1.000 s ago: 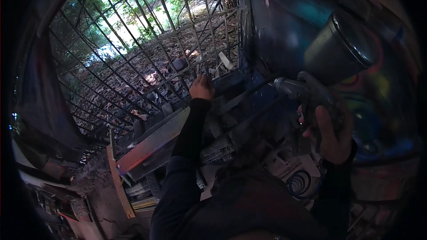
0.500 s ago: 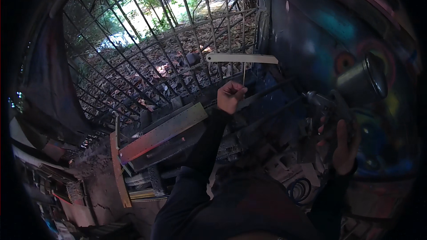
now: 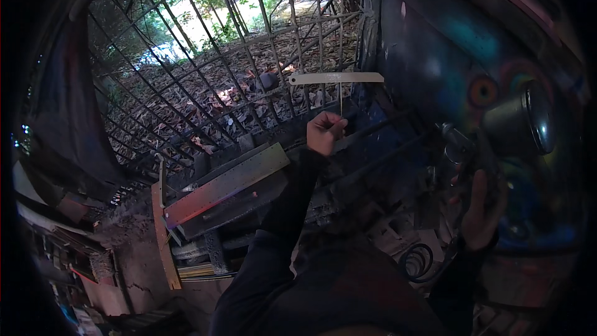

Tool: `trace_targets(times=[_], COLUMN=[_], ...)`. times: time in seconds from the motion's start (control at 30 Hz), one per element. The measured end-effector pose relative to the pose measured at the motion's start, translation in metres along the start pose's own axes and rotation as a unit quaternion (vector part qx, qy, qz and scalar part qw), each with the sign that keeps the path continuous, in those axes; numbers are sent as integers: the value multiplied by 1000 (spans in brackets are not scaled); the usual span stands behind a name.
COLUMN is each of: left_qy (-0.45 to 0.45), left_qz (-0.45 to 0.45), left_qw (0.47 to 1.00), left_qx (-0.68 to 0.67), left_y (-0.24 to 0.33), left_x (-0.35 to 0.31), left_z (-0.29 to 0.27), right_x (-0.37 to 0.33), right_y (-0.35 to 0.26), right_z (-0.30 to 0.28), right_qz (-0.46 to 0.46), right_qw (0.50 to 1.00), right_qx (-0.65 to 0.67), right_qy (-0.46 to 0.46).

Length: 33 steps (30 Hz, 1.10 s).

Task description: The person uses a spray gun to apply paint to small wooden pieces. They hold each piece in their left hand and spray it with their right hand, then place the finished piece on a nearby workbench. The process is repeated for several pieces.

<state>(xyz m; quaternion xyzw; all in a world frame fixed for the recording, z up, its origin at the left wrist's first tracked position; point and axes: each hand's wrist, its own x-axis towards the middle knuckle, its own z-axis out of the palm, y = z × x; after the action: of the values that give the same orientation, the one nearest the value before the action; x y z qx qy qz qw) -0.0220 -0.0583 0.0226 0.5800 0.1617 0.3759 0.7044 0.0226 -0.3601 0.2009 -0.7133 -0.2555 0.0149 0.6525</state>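
Observation:
Upright in my left hand [image 3: 324, 134] is a thin rod [image 3: 341, 98], pinched between thumb and fingers. At the rod's top sits a long cream-coloured flat strip [image 3: 336, 78], slightly curved, with a hole at its left end. My right hand [image 3: 480, 214] is wrapped round the handle of a spray gun [image 3: 460, 143] with a large dark metal cup [image 3: 513, 124]. The gun's nozzle points up and left, and a gap separates it from the strip. Shadow hides some of the right fingers, so the trigger is hard to make out.
A metal bar grille [image 3: 249, 40] stands ahead, with leaf litter beyond. Paint-stained boards [image 3: 227, 183] lie left of my left arm, beside an upright brown plank [image 3: 164, 242]. A coiled black hose [image 3: 418, 263] hangs near my right forearm. A paint-stained panel [image 3: 429, 43] closes off the right.
The spray gun and its cup have shifted right, away from the strip. The strip's right end has moved slightly left and up. My left hand has barely moved.

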Motion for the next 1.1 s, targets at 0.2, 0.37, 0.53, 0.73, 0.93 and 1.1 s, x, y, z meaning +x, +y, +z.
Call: trace_targets(times=[0.2,0.37,0.53,0.73,0.93,1.1], left_qy=[2,-8,-4,6,-8,17], left_qz=[-9,-3,-34,-44,-23,-2], left_qw=[1000,1000,999,998,998,1000], left_qx=[-2,6,-29,-49,-64,-26], left_y=[3,-8,-1,9,8,6], left_x=[2,4,-1,-4,-3,9], left_z=[6,6,9,-3,-15,-19], right_x=[-8,-26,-23,-23,-17,-18], right_y=[-3,-17,-23,-17,-11,-33], right_z=[6,17,19,13,-3,-2], right_qz=[31,9,-79,-2,15,-12], right_qw=[999,989,970,986,991,992], right_qx=[9,77,99,140,106,93], right_qy=[-24,-129,-209,-93,-85,-90])
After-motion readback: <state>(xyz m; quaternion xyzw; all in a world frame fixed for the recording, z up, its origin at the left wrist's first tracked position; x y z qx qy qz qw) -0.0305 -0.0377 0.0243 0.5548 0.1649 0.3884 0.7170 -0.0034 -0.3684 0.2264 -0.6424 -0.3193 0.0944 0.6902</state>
